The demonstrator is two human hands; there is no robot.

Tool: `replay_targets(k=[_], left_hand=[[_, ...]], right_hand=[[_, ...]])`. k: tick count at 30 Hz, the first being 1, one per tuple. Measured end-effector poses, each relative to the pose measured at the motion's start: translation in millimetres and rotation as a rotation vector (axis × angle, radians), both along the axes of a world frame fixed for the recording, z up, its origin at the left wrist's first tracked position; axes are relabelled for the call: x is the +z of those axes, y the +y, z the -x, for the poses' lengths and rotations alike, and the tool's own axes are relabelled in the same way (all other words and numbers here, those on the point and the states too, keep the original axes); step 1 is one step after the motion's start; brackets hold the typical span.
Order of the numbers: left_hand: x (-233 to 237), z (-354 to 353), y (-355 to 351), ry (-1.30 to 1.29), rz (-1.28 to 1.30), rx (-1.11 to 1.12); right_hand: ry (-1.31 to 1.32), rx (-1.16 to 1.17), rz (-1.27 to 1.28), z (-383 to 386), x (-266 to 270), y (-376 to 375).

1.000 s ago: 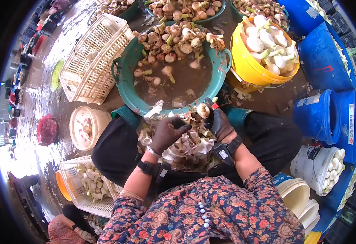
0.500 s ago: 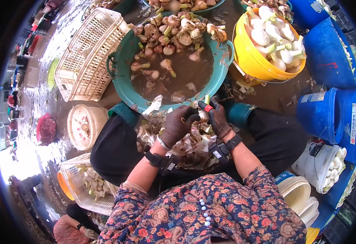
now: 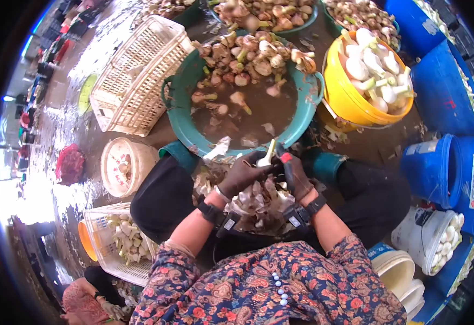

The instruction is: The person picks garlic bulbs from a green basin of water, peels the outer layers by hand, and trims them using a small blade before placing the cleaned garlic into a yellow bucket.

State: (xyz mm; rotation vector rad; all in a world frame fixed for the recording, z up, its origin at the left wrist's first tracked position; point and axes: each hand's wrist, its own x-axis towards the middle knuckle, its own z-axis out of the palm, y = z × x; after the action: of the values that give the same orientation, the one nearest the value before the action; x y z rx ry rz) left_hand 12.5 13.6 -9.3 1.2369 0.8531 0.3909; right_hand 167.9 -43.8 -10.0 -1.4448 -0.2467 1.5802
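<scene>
Pale garlic with a green-tinged stem (image 3: pixel 268 154) points upward between my two dark-gloved hands. My left hand (image 3: pixel 243 176) is closed around the bulb. Against its other side, my right hand (image 3: pixel 296 176) has its fingers curled in; a red band shows on one digit, and whatever it grips is hidden. Below both hands, a heap of papery garlic skins (image 3: pixel 261 203) lies between my legs. Just beyond them stands a green tub (image 3: pixel 305 123) of brown water, with unpeeled garlic (image 3: pixel 247 59) piled at its far side.
A yellow bucket (image 3: pixel 334 92) of peeled white garlic stands right of the tub. White crates (image 3: pixel 139 76) lie at left, above a cream bucket (image 3: pixel 126 168). Blue buckets (image 3: pixel 426 168) and a white bucket (image 3: pixel 418 241) line the right. Another person's hand (image 3: pixel 115 310) shows at lower left.
My left hand has come over to the garlic and now closes on the bulb, which sits more to the left between my hands. The whole view has shifted slightly.
</scene>
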Motion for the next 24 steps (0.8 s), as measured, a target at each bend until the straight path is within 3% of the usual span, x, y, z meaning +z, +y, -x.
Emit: replay_targets(k=[1,2,3,4,5,6,7,8,10,12,14,16,17,19,21,22,24], left_hand=[[-5,8,16,-0.044,0.206,0.097],[-18,20,42,-0.128,0.217,0.192],[-3,32,72,-0.206,0.188,0.282],[26,32,96,-0.470,0.245,0.601],[-8,72,151,-1.084,0.391,0.199],[33,79,155,-1.221,0.425,0.541],[36,87,179,-1.046,0.095,0.518],[26,87,198,-1.049,0.096,0.522],[-14,86,230,-0.250,0.134,0.537],[-69,63,229,0.613,-0.168,0.397],[-201,77,236,0.738,-1.089,0.037],[-200,43,221,0.918,-0.898,-0.075],[-197,29,219,0.911,-0.893,-0.078],[-185,8,213,0.215,0.274,0.485],[-152,-6,190,0.104,0.328,0.428],[-130,-11,179,-0.013,0.369,0.373],[-93,-18,147,0.079,0.050,0.086]], right_hand=[[0.012,0.051,0.042,-5,0,1],[-0.027,0.053,0.034,-6,1,2],[0.016,0.036,0.039,-10,-4,2],[0.057,0.017,0.046,-14,-9,2],[0.074,-0.024,0.011,-15,-9,1],[0.084,-0.033,0.024,-15,-13,1],[0.074,-0.020,0.034,-14,-15,2],[0.064,-0.004,0.047,-13,-17,2],[0.039,0.027,0.065,-10,-26,3],[-0.019,0.065,0.072,-8,-33,2],[-0.075,0.115,0.037,-9,-32,3],[-0.133,0.114,0.010,-6,-27,4],[-0.114,0.113,0.044,-6,-25,7],[-0.075,0.096,0.053,-10,-29,10],[-0.081,0.025,0.068,-11,-27,8],[-0.286,-0.010,-0.030,-10,-40,7],[-0.637,0.042,-0.140,-17,-43,7]])
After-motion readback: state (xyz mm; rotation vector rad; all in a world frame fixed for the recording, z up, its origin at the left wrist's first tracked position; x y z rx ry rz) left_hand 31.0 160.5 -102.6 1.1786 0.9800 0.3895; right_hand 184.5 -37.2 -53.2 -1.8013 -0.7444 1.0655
